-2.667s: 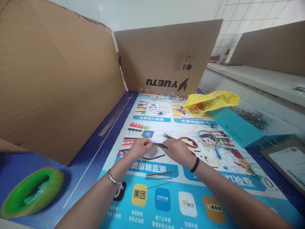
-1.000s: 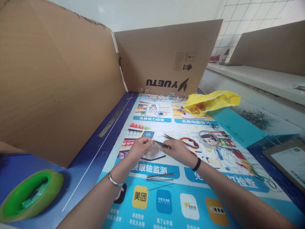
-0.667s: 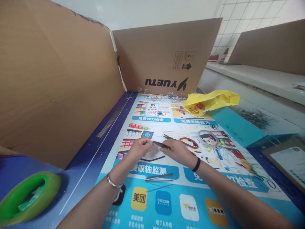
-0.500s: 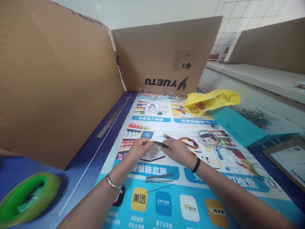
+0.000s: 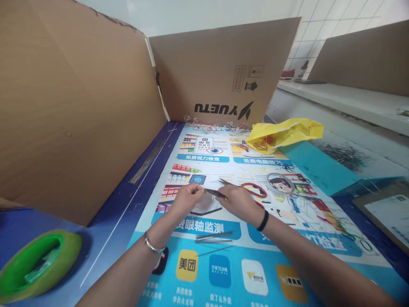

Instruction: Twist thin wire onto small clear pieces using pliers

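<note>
My left hand (image 5: 191, 198) is closed in a pinch, and what its fingertips hold is too small to make out. Facing it, my right hand (image 5: 239, 204) is wrapped round dark, pointed pliers (image 5: 214, 193), whose tip reaches my left fingertips. Red-handled scissors (image 5: 254, 189) lie beside and partly beneath my right hand, with their points showing beyond its knuckles. Below my hands is a clear, roundish piece (image 5: 204, 204), partly hidden. Several thin dark wire strips (image 5: 214, 237) rest on the printed sheet (image 5: 153, 256) nearer to me.
A green tape roll (image 5: 64, 273) is at the left front. Cardboard panels (image 5: 198, 72) stand left and behind. To the right are a yellow bag (image 5: 297, 130), a blue box (image 5: 319, 168), a wire bundle (image 5: 345, 156) and a round clear container (image 5: 280, 184). More strips (image 5: 148, 162) lie at left.
Both hands keep nearly the same place and hold, with the pliers' tip still at my left fingertips. The view has shifted very slightly.
</note>
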The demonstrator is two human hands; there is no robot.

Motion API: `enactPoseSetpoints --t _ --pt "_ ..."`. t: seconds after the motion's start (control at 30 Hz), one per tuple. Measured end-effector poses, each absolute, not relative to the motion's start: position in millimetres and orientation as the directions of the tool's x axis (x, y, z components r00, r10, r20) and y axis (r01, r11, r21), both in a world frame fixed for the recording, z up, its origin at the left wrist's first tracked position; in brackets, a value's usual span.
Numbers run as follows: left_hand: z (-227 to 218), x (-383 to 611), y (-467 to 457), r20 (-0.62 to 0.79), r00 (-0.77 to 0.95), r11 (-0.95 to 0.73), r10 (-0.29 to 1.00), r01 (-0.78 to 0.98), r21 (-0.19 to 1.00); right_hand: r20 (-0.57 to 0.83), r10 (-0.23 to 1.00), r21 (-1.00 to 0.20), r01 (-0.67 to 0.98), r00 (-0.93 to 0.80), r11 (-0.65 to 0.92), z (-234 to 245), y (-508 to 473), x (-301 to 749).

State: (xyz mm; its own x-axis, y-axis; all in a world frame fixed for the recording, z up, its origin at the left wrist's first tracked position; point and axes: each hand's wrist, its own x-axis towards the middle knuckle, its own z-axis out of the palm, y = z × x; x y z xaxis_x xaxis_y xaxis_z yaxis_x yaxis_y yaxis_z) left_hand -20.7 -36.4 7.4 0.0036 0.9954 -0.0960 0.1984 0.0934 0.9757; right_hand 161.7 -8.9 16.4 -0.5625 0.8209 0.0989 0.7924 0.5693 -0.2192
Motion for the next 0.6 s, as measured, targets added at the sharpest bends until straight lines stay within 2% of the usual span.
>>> enactPoseSetpoints --t 0.37,0.6 --pt "4.2 -22.6 -34.1 -0.062 -0.015 0.063 0.998 0.277 0.959 0.100 0.817 -0.242 0.783 -0.568 0.574 11.7 -6.7 161.6" --pt "5.1 -25.8 -34.1 -0.033 0.035 0.023 0.999 0.268 0.963 0.069 0.818 -0.350 0.754 -0.571 0.556 14.6 -4.7 162.8"
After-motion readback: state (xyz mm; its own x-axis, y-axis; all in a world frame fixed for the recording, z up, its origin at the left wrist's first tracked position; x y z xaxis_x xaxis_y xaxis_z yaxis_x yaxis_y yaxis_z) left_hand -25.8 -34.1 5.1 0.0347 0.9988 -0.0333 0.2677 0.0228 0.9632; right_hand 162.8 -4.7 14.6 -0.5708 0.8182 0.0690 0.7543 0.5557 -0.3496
